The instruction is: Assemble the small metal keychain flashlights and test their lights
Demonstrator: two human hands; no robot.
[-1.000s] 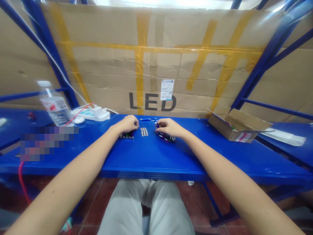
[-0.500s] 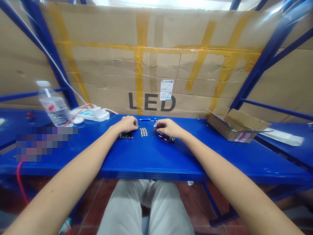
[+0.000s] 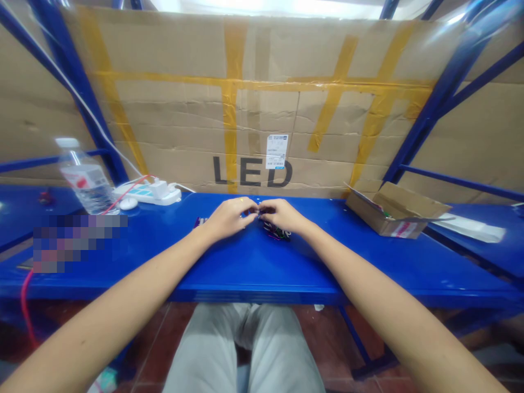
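Note:
Both my hands meet near the back middle of the blue workbench (image 3: 254, 267). My left hand (image 3: 230, 216) has its fingers curled and pinched toward my right hand (image 3: 281, 214), which is also closed. Between their fingertips sits a small dark item too small to name. Under my right hand lies a heap of small purple and green pieces (image 3: 278, 233). A row of small dark pieces (image 3: 198, 222) peeks out just left of my left wrist. The cluster of silver button cells seen before is hidden under my left hand.
A clear water bottle (image 3: 84, 180) and a white power strip (image 3: 149, 191) with a red cable stand at the back left. An open cardboard box (image 3: 393, 210) sits at the right. A taped cardboard wall marked LED (image 3: 251, 172) closes off the back.
My left hand has moved right from the row of dark pieces to meet my right hand, covering the silver button cells. My right hand has barely shifted.

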